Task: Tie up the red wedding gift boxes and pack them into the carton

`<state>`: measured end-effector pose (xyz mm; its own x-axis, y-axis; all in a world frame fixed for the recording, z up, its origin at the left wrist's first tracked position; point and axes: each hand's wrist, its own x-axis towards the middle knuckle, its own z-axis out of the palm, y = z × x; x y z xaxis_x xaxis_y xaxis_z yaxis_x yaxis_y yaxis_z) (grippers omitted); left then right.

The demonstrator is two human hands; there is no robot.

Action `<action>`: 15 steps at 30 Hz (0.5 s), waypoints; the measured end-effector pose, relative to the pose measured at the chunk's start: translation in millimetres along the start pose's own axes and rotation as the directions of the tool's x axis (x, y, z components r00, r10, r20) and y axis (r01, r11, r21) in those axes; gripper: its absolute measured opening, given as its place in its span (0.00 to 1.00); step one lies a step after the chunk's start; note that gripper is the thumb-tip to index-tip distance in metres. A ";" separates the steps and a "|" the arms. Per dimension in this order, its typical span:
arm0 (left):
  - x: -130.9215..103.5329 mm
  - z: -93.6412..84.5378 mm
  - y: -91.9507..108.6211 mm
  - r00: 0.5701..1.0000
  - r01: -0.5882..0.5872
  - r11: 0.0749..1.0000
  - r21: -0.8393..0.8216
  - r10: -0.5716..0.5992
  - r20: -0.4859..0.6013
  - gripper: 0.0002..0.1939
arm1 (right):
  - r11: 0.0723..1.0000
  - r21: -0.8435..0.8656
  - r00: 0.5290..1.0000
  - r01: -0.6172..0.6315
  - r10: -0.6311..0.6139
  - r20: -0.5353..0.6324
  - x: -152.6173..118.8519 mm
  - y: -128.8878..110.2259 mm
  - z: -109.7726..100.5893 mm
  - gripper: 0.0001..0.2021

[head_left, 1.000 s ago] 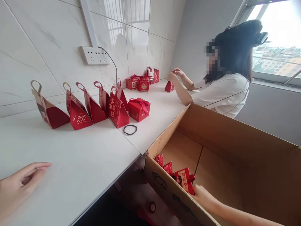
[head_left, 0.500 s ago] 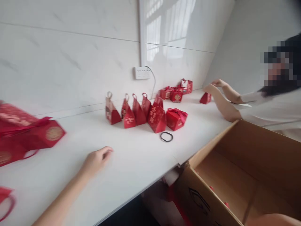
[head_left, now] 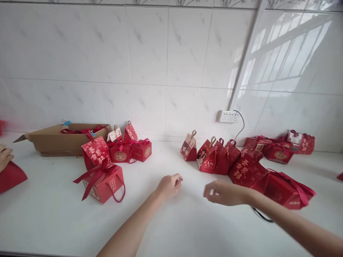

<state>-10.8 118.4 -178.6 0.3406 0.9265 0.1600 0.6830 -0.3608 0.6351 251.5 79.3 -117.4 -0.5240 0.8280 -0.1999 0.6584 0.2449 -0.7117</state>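
Note:
Over the middle of the white table, my left hand (head_left: 168,186) has loosely bent fingers, with a gap between thumb and forefinger and nothing in them. To its right is my right hand (head_left: 225,192), its fingers bent and a gap showing inside them; no object shows there. Behind the hands stand a small red and white peaked box (head_left: 189,148) and a red peaked box (head_left: 207,157), with more beside them. A large red box (head_left: 249,171) is just behind my right wrist. On the left sits a red box with a ribbon and rope handle (head_left: 105,182).
An open cardboard box (head_left: 57,144) with red items stands at the back left. Another person's hand (head_left: 4,157) touches a red box (head_left: 12,177) at the left edge. A black loop (head_left: 262,215) lies under my right forearm. A socket strip (head_left: 228,116) is on the tiled wall.
The view has swung left, bringing the cardboard box with red items into sight. My right hand, earlier low at the large carton, is now over the table near my left hand.

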 end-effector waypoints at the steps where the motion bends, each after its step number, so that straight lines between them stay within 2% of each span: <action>1: 1.0 -2.1 -4.2 0.999 0.020 1.000 0.000 -0.020 -0.028 0.15 | 0.985 -0.085 0.986 0.149 -0.155 -0.067 26.6 -15.5 6.0 0.08; 2: 2.2 -3.7 -8.2 0.998 0.043 0.999 0.002 -0.043 -0.056 0.15 | 0.965 -0.156 0.964 0.210 -0.231 -0.130 52.8 -28.0 14.8 0.10; 3: 3.6 -4.9 -11.7 0.995 0.067 0.998 0.006 -0.066 -0.080 0.15 | 0.958 -0.194 0.954 0.213 -0.247 -0.168 77.8 -37.8 25.3 0.12; 6: 8.1 -6.4 -18.5 0.981 0.137 0.990 0.029 -0.131 -0.142 0.16 | 0.965 -0.195 0.934 0.174 -0.225 -0.279 141.5 -57.1 53.5 0.11; 8: 11.0 -6.7 -20.5 0.965 0.190 0.981 0.046 -0.178 -0.192 0.18 | 0.974 -0.172 0.925 0.145 -0.195 -0.325 175.0 -68.6 61.0 0.08; 10: 13.2 -6.3 -21.3 0.944 0.240 0.969 0.056 -0.219 -0.247 0.21 | 0.984 -0.133 0.917 0.120 -0.161 -0.364 203.9 -81.6 60.0 0.08; 12: 14.0 -4.3 -21.2 0.938 0.249 0.966 0.072 -0.221 -0.268 0.23 | 0.990 -0.082 0.916 0.117 -0.140 -0.377 230.4 -94.8 57.4 0.14; 15: 13.4 2.2 -20.2 0.974 0.141 0.980 0.142 -0.111 -0.199 0.23 | 0.991 0.000 0.936 0.133 -0.126 -0.329 266.5 -110.6 63.4 0.34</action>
<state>-18.5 137.9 -191.0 0.1275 0.9635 0.2355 0.8087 -0.2384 0.5377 4.8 240.8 -134.7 -0.3958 0.9099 0.1241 0.5827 0.3533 -0.7319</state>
